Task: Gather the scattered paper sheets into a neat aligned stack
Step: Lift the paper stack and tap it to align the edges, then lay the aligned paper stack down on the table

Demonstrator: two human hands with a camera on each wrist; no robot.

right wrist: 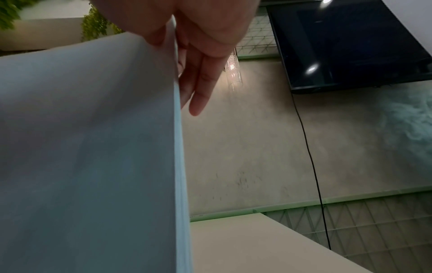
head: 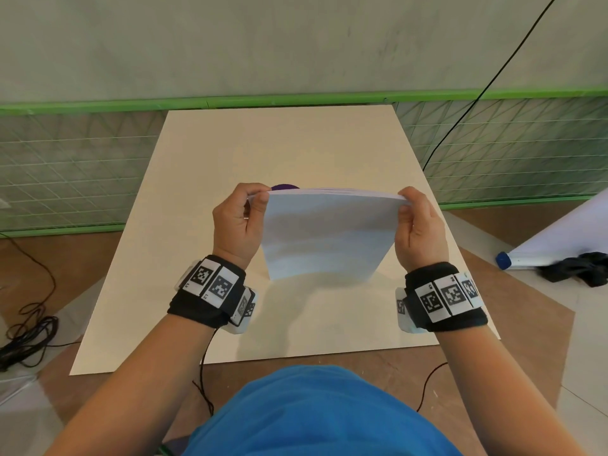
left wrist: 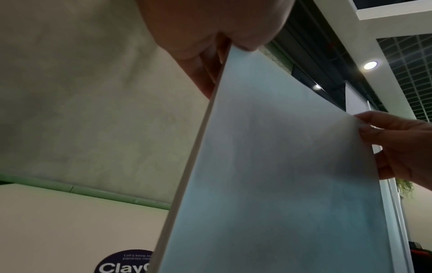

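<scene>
A stack of white paper sheets (head: pixel 325 232) stands upright on its bottom edge on the cream table (head: pixel 184 225). My left hand (head: pixel 238 222) pinches the stack's top left corner and my right hand (head: pixel 419 225) pinches its top right corner. In the left wrist view the stack (left wrist: pixel 280 175) rises edge-on, with the left hand (left wrist: pixel 210 37) gripping its top and the right hand (left wrist: pixel 397 146) on its far side. In the right wrist view the stack (right wrist: pixel 93 147) fills the left half, and the right hand (right wrist: pixel 198 46) holds it with thumb in front and fingers behind.
A dark purple round sticker (head: pixel 284 186) shows on the table behind the stack. Black cables (head: pixel 29 334) lie on the floor at left. A rolled white sheet with a blue cap (head: pixel 503 259) and a black cloth (head: pixel 579 268) lie on the floor at right.
</scene>
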